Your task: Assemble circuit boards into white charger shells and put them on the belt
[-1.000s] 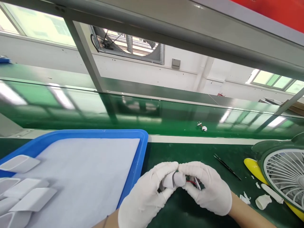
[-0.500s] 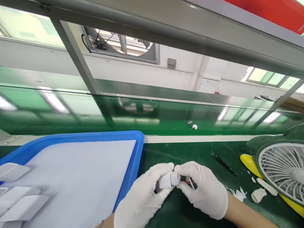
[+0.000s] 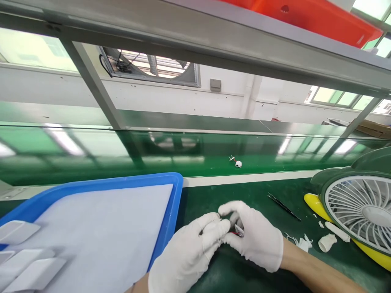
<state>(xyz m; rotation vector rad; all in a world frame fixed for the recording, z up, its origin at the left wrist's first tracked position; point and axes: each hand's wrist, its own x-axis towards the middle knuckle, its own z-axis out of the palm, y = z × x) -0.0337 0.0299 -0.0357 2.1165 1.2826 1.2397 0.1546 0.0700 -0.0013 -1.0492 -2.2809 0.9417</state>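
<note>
- Two white-gloved hands are brought together above the bench (image 3: 210, 197), and the small part with the red wire (image 3: 239, 231) is located between them, nearer to the right hand (image 3: 258, 238).
- The fingers of the right hand are bent and partly open: the forefinger is raised apart from the thumb, while the small part is kept within the curled grip.
- The fingers of the left hand (image 3: 186, 250) are folded almost closed, touching the right hand's side. Whether something is held inside cannot be told, because it is covered by the glove.
- With the forefinger raised, the small part is probably supported by few contacts; it could be tipped out if the grip is loosened.
- The red wire could be pulled or pinched, if the hands are separated while its hidden end is caught.
- Glove cloth could be snagged on an edge, since the fabric looks loose at the fingertips.
- If the part is dropped, it could be lost among the white scraps (image 3: 304, 244) near the tweezers (image 3: 284, 206) and the fan (image 3: 360, 215), being similarly pale.
- By a wide swing of the left arm, the blue tray (image 3: 177, 199) could be bumped and its white shells (image 3: 39, 273) shifted.
</note>
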